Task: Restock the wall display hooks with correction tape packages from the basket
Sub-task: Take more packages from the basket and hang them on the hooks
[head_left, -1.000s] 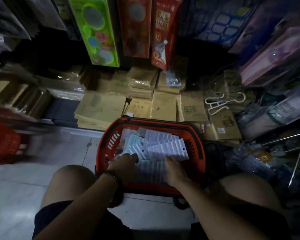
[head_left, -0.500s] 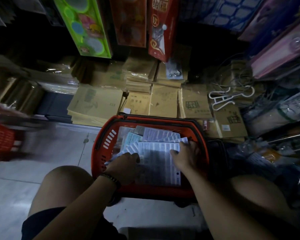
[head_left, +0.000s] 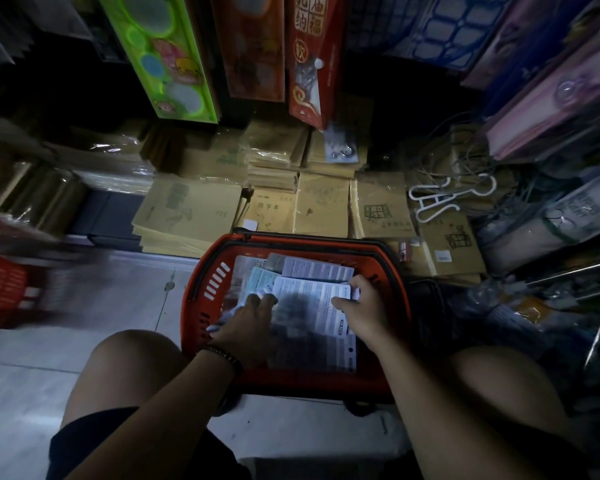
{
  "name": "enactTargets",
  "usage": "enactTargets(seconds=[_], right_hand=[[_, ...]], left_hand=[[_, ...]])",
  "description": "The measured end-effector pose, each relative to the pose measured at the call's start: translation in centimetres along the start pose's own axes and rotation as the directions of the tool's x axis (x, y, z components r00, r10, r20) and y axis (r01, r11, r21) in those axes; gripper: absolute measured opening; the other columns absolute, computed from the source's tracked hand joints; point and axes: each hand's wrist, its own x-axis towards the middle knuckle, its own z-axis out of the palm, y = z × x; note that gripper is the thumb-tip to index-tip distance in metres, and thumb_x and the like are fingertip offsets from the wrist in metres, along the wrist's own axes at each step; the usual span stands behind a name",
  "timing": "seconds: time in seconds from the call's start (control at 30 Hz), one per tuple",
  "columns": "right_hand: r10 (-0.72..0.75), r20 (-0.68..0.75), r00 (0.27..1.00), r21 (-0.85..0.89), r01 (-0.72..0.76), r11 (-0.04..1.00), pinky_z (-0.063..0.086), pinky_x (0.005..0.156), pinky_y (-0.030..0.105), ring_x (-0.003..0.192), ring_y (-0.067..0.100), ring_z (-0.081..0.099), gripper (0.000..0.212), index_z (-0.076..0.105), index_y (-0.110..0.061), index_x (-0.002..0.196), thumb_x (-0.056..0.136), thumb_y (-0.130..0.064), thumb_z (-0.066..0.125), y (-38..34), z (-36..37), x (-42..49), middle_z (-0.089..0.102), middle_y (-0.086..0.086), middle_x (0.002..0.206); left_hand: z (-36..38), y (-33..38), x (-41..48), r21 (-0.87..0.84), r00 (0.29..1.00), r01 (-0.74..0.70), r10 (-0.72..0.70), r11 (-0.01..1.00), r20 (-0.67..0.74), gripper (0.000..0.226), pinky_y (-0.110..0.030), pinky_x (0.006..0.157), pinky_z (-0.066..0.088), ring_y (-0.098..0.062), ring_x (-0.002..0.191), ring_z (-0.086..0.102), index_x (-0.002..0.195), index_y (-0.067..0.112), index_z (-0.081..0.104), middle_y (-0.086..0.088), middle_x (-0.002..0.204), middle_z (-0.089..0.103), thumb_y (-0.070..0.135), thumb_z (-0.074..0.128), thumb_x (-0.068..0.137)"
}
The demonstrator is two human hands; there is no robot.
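From the head view, I am crouched over the red basket, which sits on the tiled floor between my bare knees. Both my hands are down inside it, on the pile of correction tape packages that fills it, their printed white backs facing up.

My left hand, with a dark beaded bracelet at the wrist, lies palm down on the left side of the pile. Its fingers are bent over the left edge of the top packages, a narrow grip pressing on the cards; I cannot tell whether it is truly holding any.

My right hand is at the right side of the pile. Its thumb lies on top of the uppermost package and its fingers curl around the far right edge, a narrow grip closed on that card stack.

Beyond the basket, at the far side, brown paper notebooks lie stacked in rows. Above them hang a green toy package and a red one. A white plastic hanger lies to the far right, and a second red basket shows blurred at the left edge.
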Motion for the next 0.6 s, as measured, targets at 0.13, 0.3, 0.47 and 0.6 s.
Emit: enactTargets(seconds=[0.13,0.3,0.47,0.6], right_hand=[[-0.009,0.063,0.998,0.088,0.003,0.996,0.043,0.069,0.032,0.094,0.017,0.056,0.045,0.054,-0.011,0.132,0.093,-0.016,0.077,-2.8,-0.7,-1.8,0.056,0.003,0.125],[-0.052,0.061,0.997,0.214,0.037,0.976,0.049,0.054,0.029,0.078,0.027,0.071,0.045,0.056,-0.024,0.128,0.090,-0.014,0.078,-6.0,-2.3,-4.7,0.068,0.012,0.111],[-0.059,0.029,0.998,0.320,0.047,0.946,0.048,0.074,0.028,0.096,0.008,0.061,0.052,0.057,-0.026,0.141,0.092,-0.023,0.075,-9.3,-4.7,-7.5,0.060,-0.004,0.123],[-0.183,0.044,0.982,0.439,0.146,0.887,0.054,0.075,0.039,0.089,0.020,0.076,0.043,0.066,-0.025,0.119,0.093,-0.060,0.068,-12.1,-6.3,-10.3,0.078,0.004,0.106]], left_hand=[[-0.4,1.4,-1.1,0.065,0.995,-0.084,0.087,0.994,-0.057,0.105,-0.066,0.123,0.029,-0.043,0.161,0.002,0.163,0.044,-0.003,-0.010,0.175,-0.008,0.042,0.074,0.092],[-0.7,3.4,-2.8,0.155,0.967,-0.146,0.174,0.977,-0.186,0.108,-0.070,0.126,0.014,-0.037,0.161,-0.011,0.159,0.052,-0.013,0.001,0.175,-0.015,0.058,0.069,0.089],[-1.1,4.4,-4.9,0.152,0.857,-0.267,0.307,0.952,-0.413,0.080,-0.058,0.112,0.046,-0.029,0.149,0.040,0.161,0.054,0.005,0.005,0.170,0.032,0.049,0.056,0.100],[-3.3,5.4,-7.1,-0.214,0.763,-0.468,0.270,0.857,-0.588,0.048,-0.034,0.087,0.060,-0.010,0.110,0.069,0.152,0.048,0.041,0.012,0.129,0.072,0.041,0.053,0.106]])
